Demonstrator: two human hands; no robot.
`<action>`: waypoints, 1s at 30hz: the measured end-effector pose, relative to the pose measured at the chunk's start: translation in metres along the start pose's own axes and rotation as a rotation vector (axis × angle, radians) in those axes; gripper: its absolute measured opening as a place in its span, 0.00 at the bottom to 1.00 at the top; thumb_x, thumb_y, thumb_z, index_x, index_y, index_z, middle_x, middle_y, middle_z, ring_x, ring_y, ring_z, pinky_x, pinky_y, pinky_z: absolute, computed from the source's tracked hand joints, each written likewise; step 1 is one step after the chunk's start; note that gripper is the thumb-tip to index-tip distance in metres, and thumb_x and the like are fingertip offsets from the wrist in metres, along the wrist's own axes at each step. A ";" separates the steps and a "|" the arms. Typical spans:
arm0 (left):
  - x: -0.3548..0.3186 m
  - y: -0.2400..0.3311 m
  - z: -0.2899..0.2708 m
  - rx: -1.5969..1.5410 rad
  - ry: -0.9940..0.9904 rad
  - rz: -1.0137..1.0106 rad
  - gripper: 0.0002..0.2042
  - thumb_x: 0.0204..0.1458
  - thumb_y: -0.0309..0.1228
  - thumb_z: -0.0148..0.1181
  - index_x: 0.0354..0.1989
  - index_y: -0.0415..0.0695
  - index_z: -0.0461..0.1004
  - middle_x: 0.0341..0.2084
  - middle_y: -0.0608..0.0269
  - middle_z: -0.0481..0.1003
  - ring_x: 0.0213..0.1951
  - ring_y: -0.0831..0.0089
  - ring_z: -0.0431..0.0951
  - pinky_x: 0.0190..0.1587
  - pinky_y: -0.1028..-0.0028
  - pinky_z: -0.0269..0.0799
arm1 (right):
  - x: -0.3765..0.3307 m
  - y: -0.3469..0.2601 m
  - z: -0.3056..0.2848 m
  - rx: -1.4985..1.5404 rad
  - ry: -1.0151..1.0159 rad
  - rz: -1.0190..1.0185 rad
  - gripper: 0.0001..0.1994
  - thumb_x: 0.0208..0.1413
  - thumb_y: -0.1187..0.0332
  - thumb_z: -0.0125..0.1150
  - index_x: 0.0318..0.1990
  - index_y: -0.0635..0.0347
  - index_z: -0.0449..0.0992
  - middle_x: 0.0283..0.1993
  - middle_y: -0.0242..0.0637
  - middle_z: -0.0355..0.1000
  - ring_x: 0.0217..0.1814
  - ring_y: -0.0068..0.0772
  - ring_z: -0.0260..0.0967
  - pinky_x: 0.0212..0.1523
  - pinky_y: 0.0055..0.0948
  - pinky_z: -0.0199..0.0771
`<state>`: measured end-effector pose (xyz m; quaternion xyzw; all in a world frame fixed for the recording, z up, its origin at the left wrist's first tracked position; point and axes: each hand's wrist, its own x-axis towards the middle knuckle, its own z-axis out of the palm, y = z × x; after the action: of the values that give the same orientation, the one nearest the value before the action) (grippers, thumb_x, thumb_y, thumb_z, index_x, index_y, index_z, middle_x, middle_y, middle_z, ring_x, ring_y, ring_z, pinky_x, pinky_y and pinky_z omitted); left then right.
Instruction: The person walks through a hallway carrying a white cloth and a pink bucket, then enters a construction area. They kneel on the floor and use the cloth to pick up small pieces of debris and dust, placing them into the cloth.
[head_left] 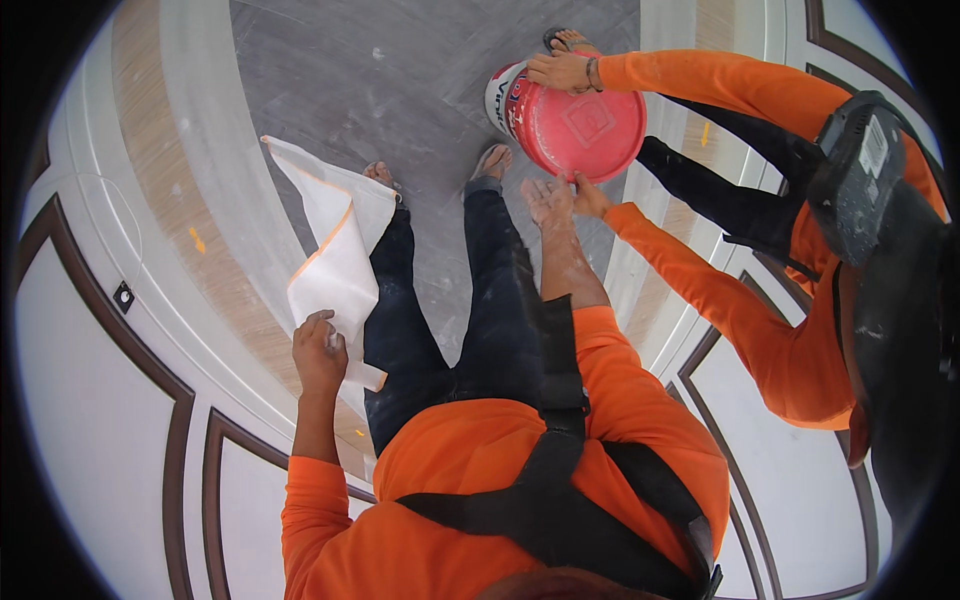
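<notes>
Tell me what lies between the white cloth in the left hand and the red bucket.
In the head view, the person's own legs in dark jeans lie between the white cloth and the red bucket, with grey floor beyond.

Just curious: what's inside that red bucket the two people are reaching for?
Nothing shows: a red lid covers the bucket. On top rests a co-worker's hand; the person's right hand reaches its rim.

Ahead of your feet you see a round white paint bucket point(508, 100) with a red lid point(585, 132) and a red-and-blue label point(503, 97), tilted on the grey floor point(400, 80).
</notes>
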<state>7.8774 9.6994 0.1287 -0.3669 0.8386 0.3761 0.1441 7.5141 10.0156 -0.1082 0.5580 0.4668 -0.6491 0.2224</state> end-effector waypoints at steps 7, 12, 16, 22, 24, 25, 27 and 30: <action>0.015 -0.001 -0.003 0.004 -0.049 -0.011 0.09 0.37 0.17 0.60 0.25 0.40 0.66 0.43 0.55 0.78 0.41 0.50 0.76 0.45 0.60 0.70 | 0.070 -0.013 -0.009 0.092 0.021 -0.123 0.27 0.63 0.58 0.58 0.63 0.62 0.59 0.63 0.51 0.61 0.63 0.54 0.63 0.62 0.56 0.67; 0.022 -0.003 0.004 -0.011 -0.020 -0.004 0.08 0.38 0.17 0.59 0.25 0.40 0.66 0.43 0.54 0.78 0.40 0.49 0.76 0.44 0.59 0.71 | 0.059 -0.015 -0.017 0.068 0.061 -0.231 0.26 0.62 0.61 0.59 0.62 0.62 0.60 0.62 0.50 0.63 0.62 0.54 0.64 0.62 0.54 0.68; 0.024 0.003 0.006 -0.022 -0.009 -0.028 0.07 0.38 0.17 0.58 0.25 0.39 0.67 0.42 0.53 0.78 0.40 0.48 0.76 0.44 0.59 0.71 | 0.018 -0.014 -0.014 0.010 0.098 -0.342 0.25 0.61 0.63 0.60 0.62 0.61 0.60 0.61 0.49 0.64 0.62 0.54 0.65 0.62 0.53 0.69; 0.022 0.007 0.006 -0.072 -0.007 -0.086 0.07 0.38 0.16 0.57 0.25 0.38 0.67 0.41 0.51 0.78 0.40 0.47 0.77 0.44 0.60 0.72 | -0.032 -0.019 0.008 -0.018 0.128 -0.446 0.25 0.61 0.66 0.61 0.62 0.61 0.61 0.60 0.48 0.66 0.61 0.54 0.67 0.62 0.51 0.71; 0.021 0.009 0.006 -0.080 -0.017 -0.112 0.07 0.38 0.16 0.57 0.26 0.37 0.67 0.41 0.51 0.78 0.39 0.47 0.77 0.43 0.60 0.73 | -0.032 -0.017 0.017 -0.014 0.127 -0.458 0.25 0.60 0.66 0.62 0.62 0.61 0.62 0.59 0.47 0.66 0.61 0.54 0.67 0.62 0.51 0.71; 0.019 0.010 0.006 -0.083 -0.019 -0.123 0.06 0.39 0.16 0.57 0.26 0.37 0.67 0.41 0.50 0.78 0.39 0.47 0.77 0.43 0.60 0.73 | -0.029 -0.018 0.023 -0.015 0.122 -0.463 0.25 0.60 0.67 0.62 0.62 0.61 0.62 0.59 0.47 0.67 0.60 0.54 0.67 0.62 0.50 0.71; 0.018 0.010 0.008 -0.081 -0.021 -0.128 0.06 0.39 0.16 0.57 0.26 0.36 0.67 0.41 0.49 0.78 0.39 0.46 0.77 0.43 0.60 0.73 | -0.024 -0.015 0.020 -0.016 0.121 -0.473 0.24 0.60 0.68 0.63 0.62 0.60 0.62 0.59 0.46 0.67 0.60 0.54 0.68 0.62 0.50 0.72; 0.011 0.012 0.006 -0.079 -0.013 -0.132 0.06 0.39 0.16 0.57 0.26 0.36 0.67 0.40 0.48 0.78 0.39 0.46 0.77 0.43 0.60 0.74 | -0.021 -0.009 0.008 -0.054 0.097 -0.452 0.24 0.61 0.67 0.61 0.61 0.64 0.63 0.57 0.45 0.68 0.60 0.44 0.69 0.64 0.46 0.68</action>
<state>7.8607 9.7039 0.1249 -0.4244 0.7960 0.4011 0.1594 7.5084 10.0086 -0.0855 0.4637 0.6074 -0.6419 0.0636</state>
